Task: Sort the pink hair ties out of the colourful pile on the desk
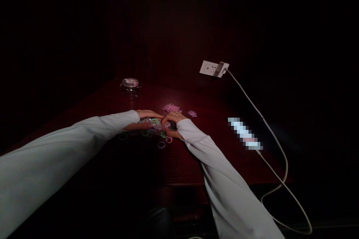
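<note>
A heap of small coloured rings [156, 131] in pink, green and purple lies on a dark wooden table [179, 160]. My left hand [146, 118] rests at the heap's left side, fingers curved round it and lying over the rings. My right hand [171, 123] is at the heap's right side, fingers bent inward and touching the rings; a ring shows on one finger. Both hands cup the pile between them. Both arms wear pale long sleeves. The scene is very dark, so the fingertips are hard to make out.
Smaller pink clusters of rings [171, 108] lie just beyond the hands. A clear lidded jar [130, 87] stands at the back left. A wall socket [209, 68] holds a charger [222, 69], whose white cable [277, 145] runs to a phone [244, 133] on the right.
</note>
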`<state>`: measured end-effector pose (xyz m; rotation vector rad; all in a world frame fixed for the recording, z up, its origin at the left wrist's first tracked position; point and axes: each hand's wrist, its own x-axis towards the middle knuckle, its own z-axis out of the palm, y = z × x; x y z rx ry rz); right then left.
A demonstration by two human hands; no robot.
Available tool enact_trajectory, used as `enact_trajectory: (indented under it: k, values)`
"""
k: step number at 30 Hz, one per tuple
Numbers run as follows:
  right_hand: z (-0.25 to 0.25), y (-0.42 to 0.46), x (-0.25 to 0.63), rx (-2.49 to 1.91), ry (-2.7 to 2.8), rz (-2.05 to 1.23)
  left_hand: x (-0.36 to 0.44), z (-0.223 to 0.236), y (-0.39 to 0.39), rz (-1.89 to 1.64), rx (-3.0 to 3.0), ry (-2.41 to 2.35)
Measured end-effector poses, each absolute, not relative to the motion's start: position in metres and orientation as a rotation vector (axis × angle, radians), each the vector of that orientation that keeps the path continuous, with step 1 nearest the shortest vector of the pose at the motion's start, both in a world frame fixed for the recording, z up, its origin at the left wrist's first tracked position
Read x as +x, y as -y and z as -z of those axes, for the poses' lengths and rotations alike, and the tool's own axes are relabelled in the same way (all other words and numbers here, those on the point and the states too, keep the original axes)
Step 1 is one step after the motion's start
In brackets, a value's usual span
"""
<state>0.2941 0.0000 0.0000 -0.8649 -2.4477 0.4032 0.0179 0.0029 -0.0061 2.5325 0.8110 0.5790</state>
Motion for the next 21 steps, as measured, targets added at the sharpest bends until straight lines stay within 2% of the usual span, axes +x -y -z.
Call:
enact_trajectory:
  k: [7, 14, 21]
  values:
    - [-0.011, 0.012, 0.297, -0.821, 2.424, -0.478, 0.023, 0.003, 0.001, -0.655, 2.621, -0.862]
    - [-0.011, 0.007, 0.29, -0.799, 2.298, -0.555, 0.033, -0.018, 0.013, -0.748, 2.698, -0.906]
    - [-0.021, 0.023, 0.287, -0.837, 2.134, -0.898, 0.047, -0.028, 0.024, -0.874, 2.821, -0.933]
